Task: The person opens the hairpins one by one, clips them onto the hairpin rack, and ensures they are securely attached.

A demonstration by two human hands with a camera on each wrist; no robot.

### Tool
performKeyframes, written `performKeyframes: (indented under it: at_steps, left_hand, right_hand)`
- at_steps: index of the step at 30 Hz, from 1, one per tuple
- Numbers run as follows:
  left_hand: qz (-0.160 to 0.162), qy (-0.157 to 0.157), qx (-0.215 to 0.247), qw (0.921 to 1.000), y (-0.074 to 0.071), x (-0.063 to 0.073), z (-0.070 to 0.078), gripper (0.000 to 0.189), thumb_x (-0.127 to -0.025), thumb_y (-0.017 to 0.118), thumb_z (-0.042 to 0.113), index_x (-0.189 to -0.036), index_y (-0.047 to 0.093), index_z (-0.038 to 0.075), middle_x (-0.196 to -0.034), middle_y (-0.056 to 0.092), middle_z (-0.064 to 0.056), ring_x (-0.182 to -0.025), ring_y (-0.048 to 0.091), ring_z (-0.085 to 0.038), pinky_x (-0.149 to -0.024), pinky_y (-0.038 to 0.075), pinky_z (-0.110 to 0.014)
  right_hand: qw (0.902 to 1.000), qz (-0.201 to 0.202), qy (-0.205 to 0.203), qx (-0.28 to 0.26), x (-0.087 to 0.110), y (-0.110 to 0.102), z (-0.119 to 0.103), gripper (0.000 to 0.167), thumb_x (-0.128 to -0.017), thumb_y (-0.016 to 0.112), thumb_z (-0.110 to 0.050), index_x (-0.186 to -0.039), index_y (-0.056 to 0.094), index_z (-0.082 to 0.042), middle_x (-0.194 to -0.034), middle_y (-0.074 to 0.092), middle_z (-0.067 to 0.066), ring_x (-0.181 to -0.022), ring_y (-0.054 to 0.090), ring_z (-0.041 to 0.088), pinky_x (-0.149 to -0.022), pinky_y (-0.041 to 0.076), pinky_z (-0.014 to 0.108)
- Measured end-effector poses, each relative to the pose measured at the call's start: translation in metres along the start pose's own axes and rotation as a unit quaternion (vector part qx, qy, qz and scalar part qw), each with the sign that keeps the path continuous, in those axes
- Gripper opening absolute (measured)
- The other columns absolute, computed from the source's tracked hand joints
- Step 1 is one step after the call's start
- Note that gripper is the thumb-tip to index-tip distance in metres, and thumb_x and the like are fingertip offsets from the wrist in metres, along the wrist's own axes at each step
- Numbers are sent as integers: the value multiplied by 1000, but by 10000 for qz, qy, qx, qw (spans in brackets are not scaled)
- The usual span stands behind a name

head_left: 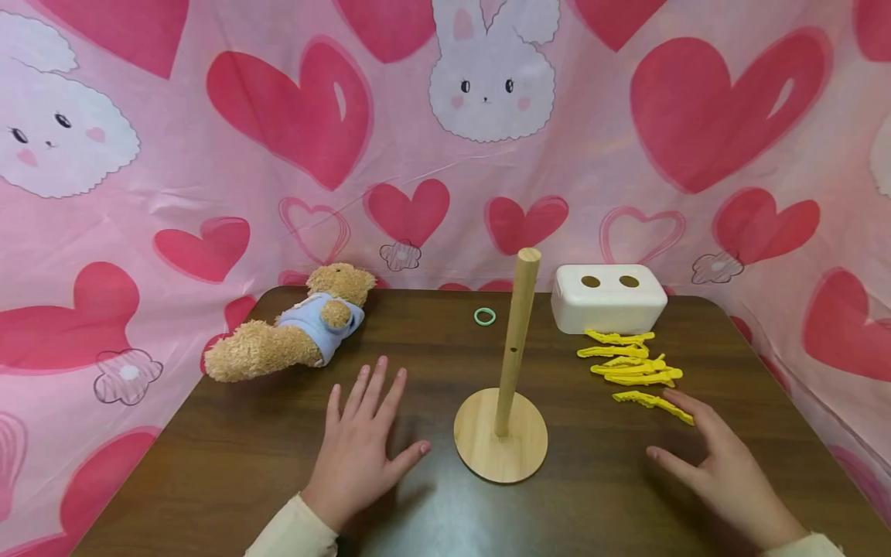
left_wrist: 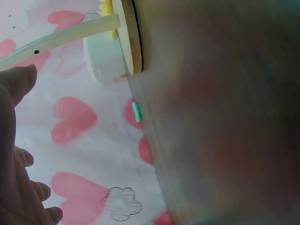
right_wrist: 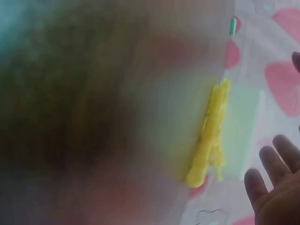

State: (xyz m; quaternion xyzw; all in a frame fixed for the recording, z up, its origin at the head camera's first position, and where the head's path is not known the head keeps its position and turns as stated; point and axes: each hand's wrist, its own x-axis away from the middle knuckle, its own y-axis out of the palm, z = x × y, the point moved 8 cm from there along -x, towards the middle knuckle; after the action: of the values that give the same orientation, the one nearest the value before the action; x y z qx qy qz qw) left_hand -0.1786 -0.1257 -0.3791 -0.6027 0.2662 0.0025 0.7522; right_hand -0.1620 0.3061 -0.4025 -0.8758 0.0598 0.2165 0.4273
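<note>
My left hand (head_left: 362,452) hovers low over the table with its fingers spread, left of a wooden stand. That stand has an upright pole (head_left: 518,333) on a round base (head_left: 480,441). To the right, my right hand (head_left: 731,472) is held with thumb and index finger apart, nothing between them. Its index fingertip overlaps the nearest of several slim yellow pieces (head_left: 653,402) with jagged edges, which resemble long hair clips. The others (head_left: 619,352) lie in a loose group behind it. In the right wrist view, the fingers (right_wrist: 274,164) extend beyond the yellow pieces (right_wrist: 208,136).
A white box (head_left: 609,305) with two round holes on top stands at the back right, behind the yellow pieces. A small green ring (head_left: 484,316) lies near the back edge. At the back left, a teddy bear (head_left: 306,329) in a blue top lies on the dark table (head_left: 230,464).
</note>
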Motion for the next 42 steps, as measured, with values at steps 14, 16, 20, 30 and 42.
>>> performKeyframes:
  at_steps: [14,16,20,30,42]
  left_hand:
    - [-245,-130,724,9970,21,2,6,101,-81,74,62,-160,30,16,-166,23,-8,-150,25,-35,-112,19,-69]
    - [-275,-110,797,9964,24,1,8,101,-81,74,61,-159,31,15,-166,23,-9,-149,26,-35,-112,19,-69]
    - [-438,-65,1035,9936,32,-1,13,100,-82,74,60,-158,32,11,-166,23,-9,-150,24,-35,-113,19,-68]
    - [-906,90,1896,9776,55,-6,30,99,-83,74,57,-158,31,8,-165,25,-8,-150,24,-34,-115,18,-64]
    - [-1513,-155,2565,9545,86,-10,43,103,-81,76,57,-158,30,8,-164,29,-6,-150,25,-31,-116,18,-62]
  right_hand:
    - [9890,-945,1127,164,-17,0,56,63,-85,82,-24,-136,53,-1,-129,56,30,-111,59,51,-81,57,39]
    - [9857,-1071,1284,183,-18,-1,65,65,-87,81,-27,-137,52,1,-129,56,32,-111,59,53,-82,55,49]
    - [9775,-1409,1558,197,-21,-1,81,68,-89,78,-33,-140,49,2,-131,55,35,-115,56,53,-89,48,60]
    - [9638,-1908,1862,0,-28,4,113,72,-89,77,-35,-139,48,7,-137,52,35,-119,50,51,-92,41,65]
    - [9698,-1500,1904,284,-25,-4,119,67,-84,81,-43,-131,61,1,-114,68,19,-89,58,9,-73,45,27]
